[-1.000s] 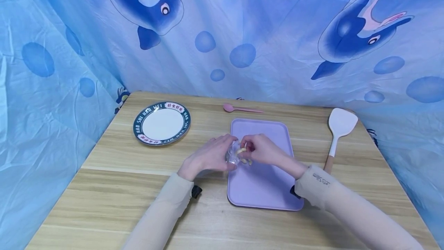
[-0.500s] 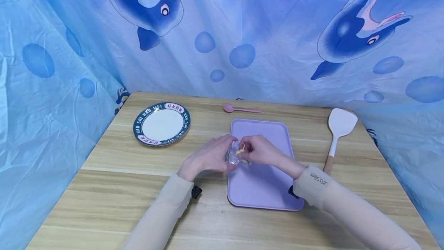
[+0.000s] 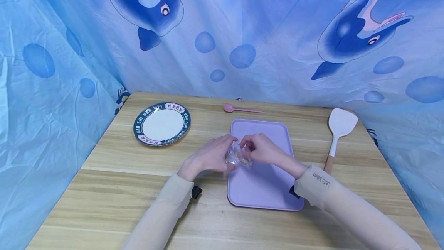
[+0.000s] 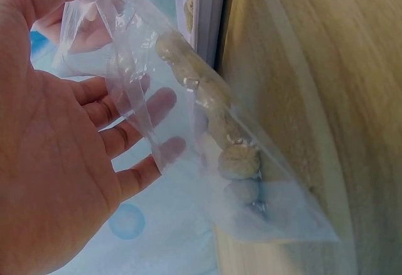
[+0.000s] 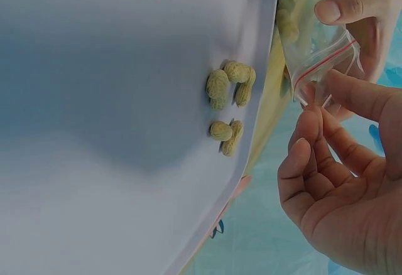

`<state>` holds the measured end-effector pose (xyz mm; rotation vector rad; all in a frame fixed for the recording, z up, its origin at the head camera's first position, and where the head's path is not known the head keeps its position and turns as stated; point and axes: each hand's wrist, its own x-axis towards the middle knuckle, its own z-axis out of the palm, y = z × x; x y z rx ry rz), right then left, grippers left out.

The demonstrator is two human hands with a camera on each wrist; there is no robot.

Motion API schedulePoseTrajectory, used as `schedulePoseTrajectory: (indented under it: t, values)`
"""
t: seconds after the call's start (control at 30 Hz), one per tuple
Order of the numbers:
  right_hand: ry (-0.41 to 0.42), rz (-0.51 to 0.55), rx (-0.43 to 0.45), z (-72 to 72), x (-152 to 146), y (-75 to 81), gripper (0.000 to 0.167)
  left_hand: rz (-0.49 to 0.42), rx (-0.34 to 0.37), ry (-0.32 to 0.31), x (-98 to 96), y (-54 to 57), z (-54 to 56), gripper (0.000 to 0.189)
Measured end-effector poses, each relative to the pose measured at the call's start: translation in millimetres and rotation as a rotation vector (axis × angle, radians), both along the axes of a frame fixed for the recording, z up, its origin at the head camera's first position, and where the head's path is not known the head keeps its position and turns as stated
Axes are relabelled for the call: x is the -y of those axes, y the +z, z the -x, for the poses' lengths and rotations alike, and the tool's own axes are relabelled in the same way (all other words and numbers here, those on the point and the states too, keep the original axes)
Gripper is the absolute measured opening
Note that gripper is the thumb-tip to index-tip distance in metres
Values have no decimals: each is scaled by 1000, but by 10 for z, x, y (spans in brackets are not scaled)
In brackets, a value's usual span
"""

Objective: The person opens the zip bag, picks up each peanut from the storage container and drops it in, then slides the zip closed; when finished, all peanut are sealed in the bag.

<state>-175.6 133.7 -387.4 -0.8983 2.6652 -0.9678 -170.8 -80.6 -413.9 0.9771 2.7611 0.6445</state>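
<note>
My left hand point(image 3: 211, 155) holds a clear zip bag point(image 4: 188, 99) near its mouth, over the left edge of the purple tray point(image 3: 265, 192). Peanuts point(image 4: 217, 99) lie in a row down inside the bag in the left wrist view. My right hand point(image 3: 263, 149) is at the bag's mouth, its thumb and a fingertip pinching the edge by the red zip line, seen in the right wrist view. Several loose peanuts point(image 5: 218, 88) lie on the tray just below the bag. In the head view, the left hand partly hides the bag.
A white plate with a dark green rim point(image 3: 185, 117) stands at the back left. A pink spoon point(image 3: 244, 109) lies behind the tray, and a white spatula point(image 3: 341, 122) with a wooden handle lies to its right. A blue dolphin-print curtain point(image 3: 222, 22) hangs behind the wooden table point(image 3: 114, 196).
Earlier a pale peanut showed at my right fingertips by the bag's mouth; now it no longer shows there. Both hands stay in nearly the same place.
</note>
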Motion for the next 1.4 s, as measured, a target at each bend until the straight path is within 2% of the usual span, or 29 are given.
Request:
schedulePoseTrajectory:
  t: [0.33, 0.53, 0.77, 1.1, 1.4]
  values:
    - [-3, 16, 0, 35, -49, 27, 16, -1, 4, 4, -1, 0, 0, 83]
    - [-21, 7, -24, 79, -100, 78, 15, 4, 10, 13, 2, 20, -1, 83]
    - [-51, 22, -24, 150, -171, 68, 16, -2, 31, 20, 11, 34, -2, 83]
    - [-73, -19, -22, 283, -246, -85, 19, 2, 39, 26, 17, 25, -4, 84]
    - [-85, -69, 35, 342, -240, -258, 21, 13, 30, 24, 12, 35, -11, 83]
